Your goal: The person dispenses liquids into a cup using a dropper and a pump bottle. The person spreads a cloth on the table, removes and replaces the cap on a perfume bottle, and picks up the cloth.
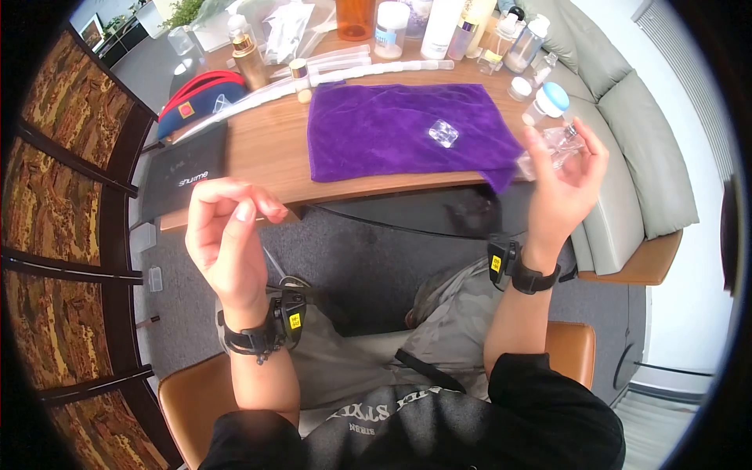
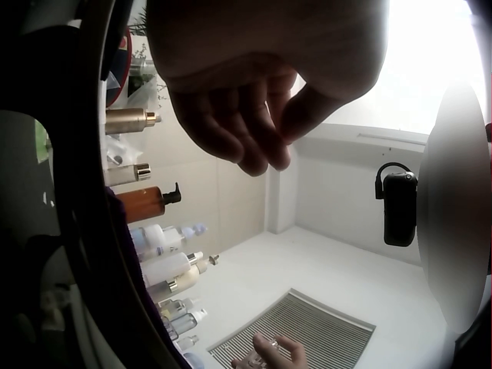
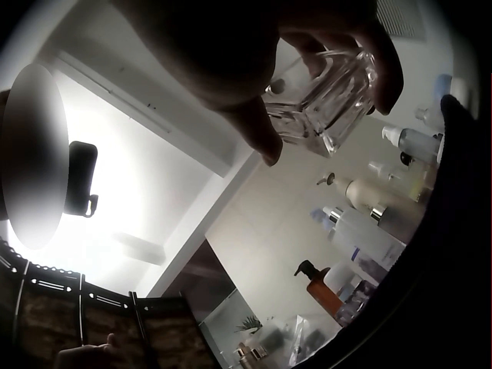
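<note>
My right hand (image 1: 560, 196) grips a clear, thick-walled glass bottle (image 3: 327, 104) between thumb and fingers, raised beyond the table's right front edge. In the head view the bottle looks blurred, with a small metallic neck near the fingertips. My left hand (image 1: 227, 243) is up in the air at the left front of the table, fingers loosely bent, nothing seen in them. A purple towel (image 1: 376, 133) is spread on the table between the hands. On it lies a small clear faceted piece (image 1: 443, 133), like a glass cap.
Several cosmetic bottles line the table's back, among them an amber bottle (image 1: 355, 19) and a gold-capped one (image 1: 247, 59). A blue-lidded jar (image 1: 551, 100) stands close to my right hand. At the left are a black folder (image 1: 184, 168) and a red-and-blue pouch (image 1: 200, 102).
</note>
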Motion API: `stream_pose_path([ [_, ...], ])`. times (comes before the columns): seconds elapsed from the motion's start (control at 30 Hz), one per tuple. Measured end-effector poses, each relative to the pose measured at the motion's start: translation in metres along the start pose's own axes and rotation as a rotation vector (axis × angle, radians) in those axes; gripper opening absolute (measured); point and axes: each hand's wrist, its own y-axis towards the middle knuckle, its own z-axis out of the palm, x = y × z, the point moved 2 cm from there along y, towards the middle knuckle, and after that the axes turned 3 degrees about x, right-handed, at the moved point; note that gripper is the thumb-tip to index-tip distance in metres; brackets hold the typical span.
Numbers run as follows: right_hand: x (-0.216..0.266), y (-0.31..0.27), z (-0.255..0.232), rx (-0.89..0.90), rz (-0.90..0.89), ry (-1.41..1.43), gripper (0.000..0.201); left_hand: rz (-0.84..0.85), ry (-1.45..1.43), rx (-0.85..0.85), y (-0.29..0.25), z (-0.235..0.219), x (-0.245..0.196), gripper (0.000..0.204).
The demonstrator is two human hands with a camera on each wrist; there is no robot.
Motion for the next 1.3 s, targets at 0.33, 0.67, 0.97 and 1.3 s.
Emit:
stream_pose_path([
  [0.33,-0.014,0.015,-0.024,-0.081,0.033,-0.134,0.055,0.012,-0.012,0.006,-0.001,-0.001,0.000,0.019],
  [0.67,-0.025,0.022,-0.034,-0.146,0.175,-0.189,0.052,-0.008,-0.040,-0.046,-0.001,0.001,-0.001,0.015],
  [0.97,-0.022,0.017,-0.026,0.018,0.297,0.026,0.053,-0.006,-0.006,0.011,-0.001,0.001,0.000,0.016],
  [1.3,0.007,-0.010,0.020,0.144,0.233,0.098,0.057,-0.098,0.038,-0.032,-0.005,0.014,0.003,0.013],
])
